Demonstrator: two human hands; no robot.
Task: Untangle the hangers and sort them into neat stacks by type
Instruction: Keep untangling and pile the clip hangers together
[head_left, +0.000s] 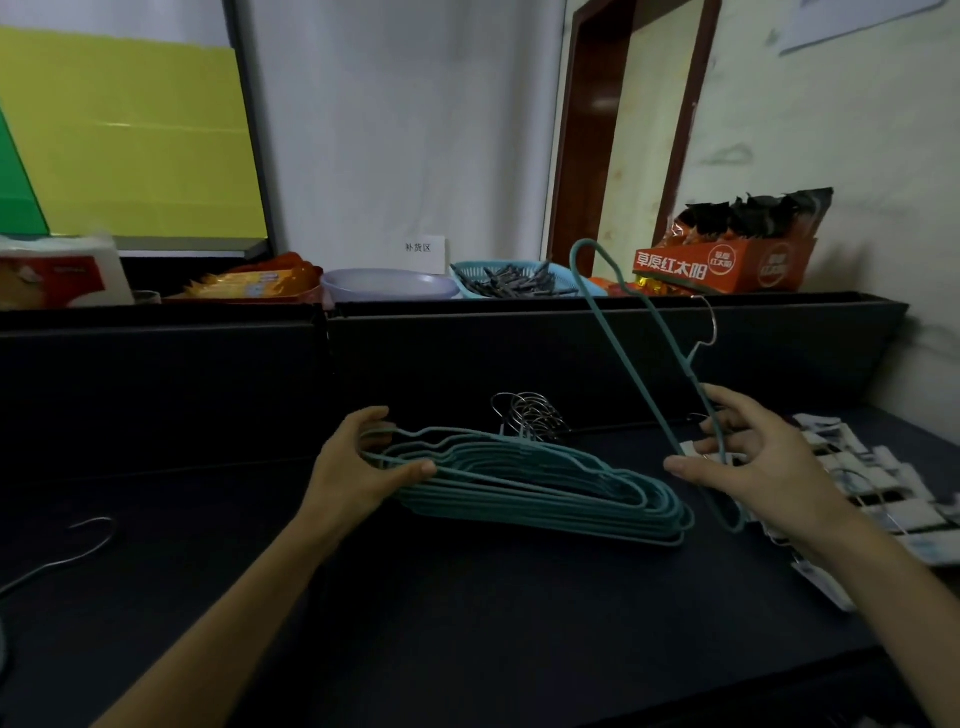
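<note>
While the left hand (363, 467) grips the teal hanger stack (545, 483) at centre frame,
the right hand (748, 457) pinches one tilted teal hanger (649, 364) above the dark tabletop (467, 597).

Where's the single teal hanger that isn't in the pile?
The single teal hanger stands tilted, held by the right hand, right of the teal stack.
</note>
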